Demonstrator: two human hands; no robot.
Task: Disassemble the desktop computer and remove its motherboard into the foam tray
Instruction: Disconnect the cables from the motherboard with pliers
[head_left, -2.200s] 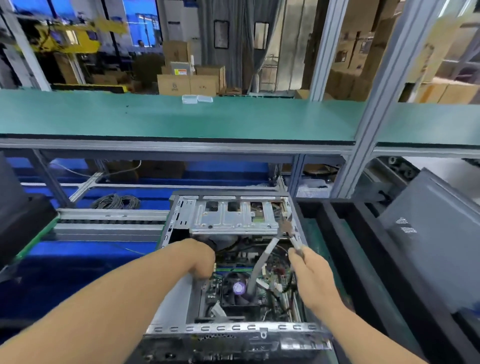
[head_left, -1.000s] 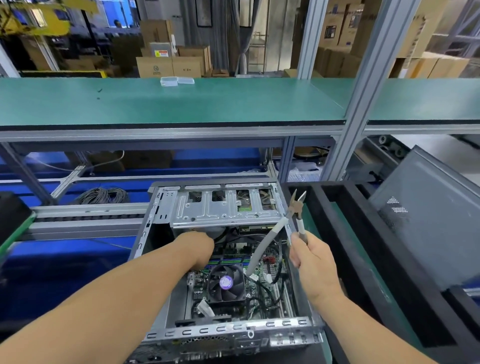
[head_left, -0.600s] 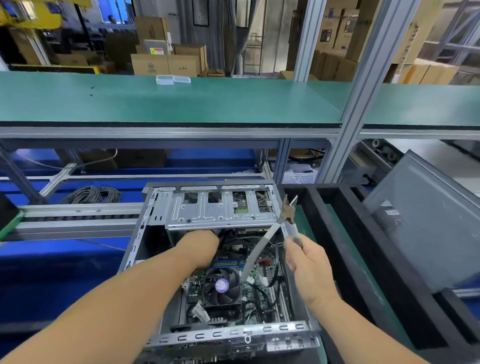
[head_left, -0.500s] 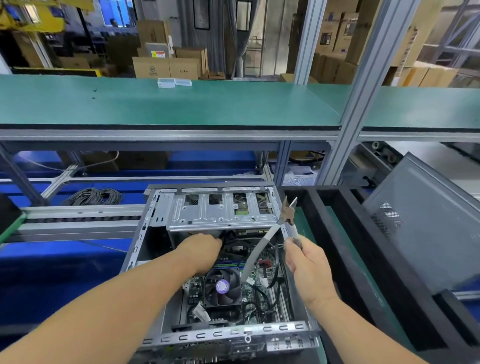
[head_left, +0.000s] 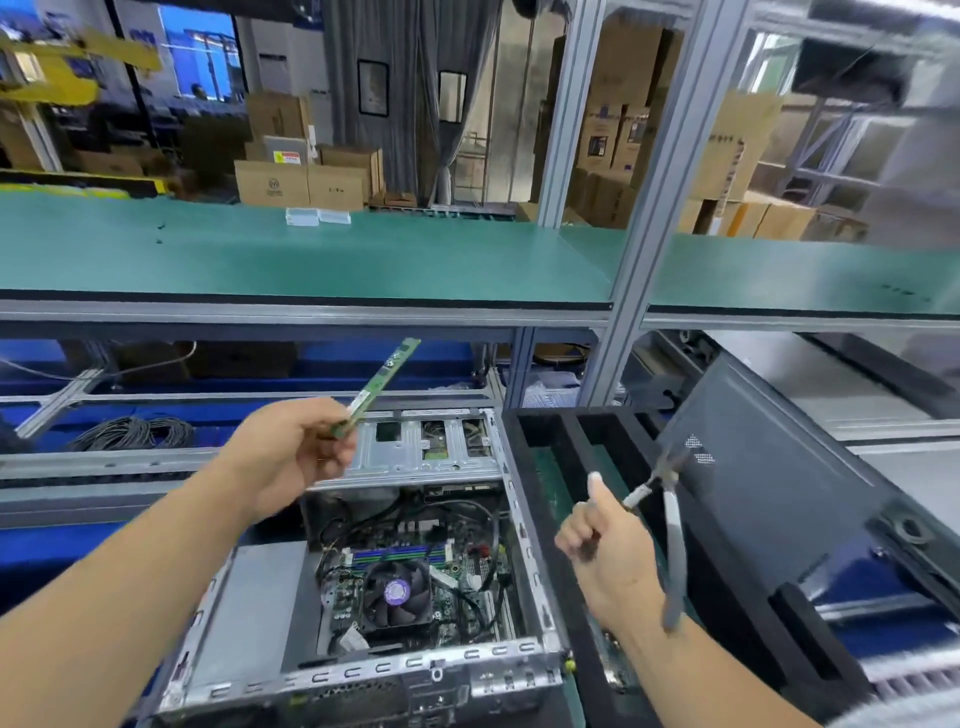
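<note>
Memory stick out, board in the case

My left hand (head_left: 291, 457) pinches the memory stick (head_left: 382, 382), my right hand (head_left: 608, 551) grips the pliers (head_left: 670, 525); I should put the stick aside gently before freeing the motherboard (head_left: 410, 587).

Bare galvanised metal case (head_left: 426, 670), dull sheen; matt black foam tray (head_left: 587, 670) beside the right grip; grey rubbery plier handles (head_left: 674, 551).

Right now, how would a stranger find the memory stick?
Start at the open computer case. Above its left side, the left hand pinches a memory stick. It is the only thin green strip held in the air.
</note>
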